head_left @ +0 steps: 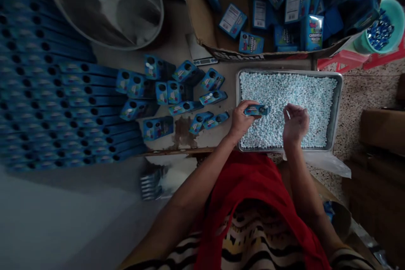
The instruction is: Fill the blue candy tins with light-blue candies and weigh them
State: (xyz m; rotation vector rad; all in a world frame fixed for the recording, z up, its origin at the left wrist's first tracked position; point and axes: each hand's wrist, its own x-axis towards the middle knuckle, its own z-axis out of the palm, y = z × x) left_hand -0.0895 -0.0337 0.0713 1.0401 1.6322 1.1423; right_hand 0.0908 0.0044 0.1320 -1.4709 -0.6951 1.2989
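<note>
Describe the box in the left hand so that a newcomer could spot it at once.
Find the metal tray of pale pellets, right of centre. Over its left part, the left hand holds a small blue box. Unlike the other blue boxes, left of the tray and in the carton beyond it, this one is gripped in a hand.

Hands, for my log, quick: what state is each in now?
Left hand: holding a box.
Right hand: half-curled over the tray; cannot tell if holding anything.
</note>
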